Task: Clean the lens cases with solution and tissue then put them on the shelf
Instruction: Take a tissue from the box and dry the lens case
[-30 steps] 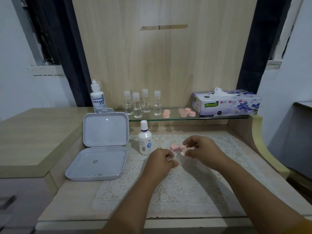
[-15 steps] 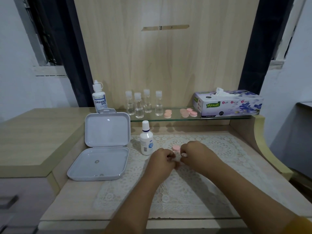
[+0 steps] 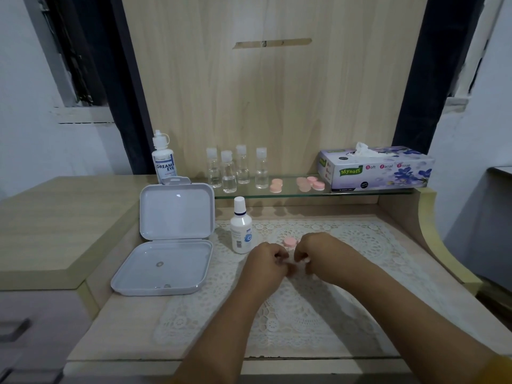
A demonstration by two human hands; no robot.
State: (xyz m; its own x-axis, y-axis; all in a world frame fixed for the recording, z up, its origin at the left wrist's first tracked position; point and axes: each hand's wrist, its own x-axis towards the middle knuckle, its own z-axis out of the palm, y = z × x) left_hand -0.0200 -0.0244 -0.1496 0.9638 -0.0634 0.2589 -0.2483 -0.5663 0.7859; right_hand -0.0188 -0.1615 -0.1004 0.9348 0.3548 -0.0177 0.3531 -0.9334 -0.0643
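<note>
At the far left of the tabletop [image 3: 116, 322] a grey hinged box [image 3: 166, 245] lay open, its lid standing up against the raised side block. Behind it, at the left end of the glass shelf [image 3: 288, 193], stood a white bottle labelled Dream Eye [image 3: 163, 159]. Further along the shelf stood four small clear bottles [image 3: 235, 169], then pink lens cases [image 3: 297, 184] lying in two small groups, then a tissue box [image 3: 376, 169] at the right end with a tissue sticking up from its slot. Below the shelf, a white solution bottle [image 3: 241, 227] stood upright on the lace mat [image 3: 304, 300], just left of the hands. The left hand [image 3: 266, 261] hung low over the mat with its fingers curled inward, pinching something small that could not be made out. A pink lens case [image 3: 290, 241] showed just behind the gap between the two hands; whether either hand touched it could not be told. The right hand [image 3: 318, 252] sat close beside the left, its fingers curled and pinching a small white scrap, apparently tissue [image 3: 305, 260].
</note>
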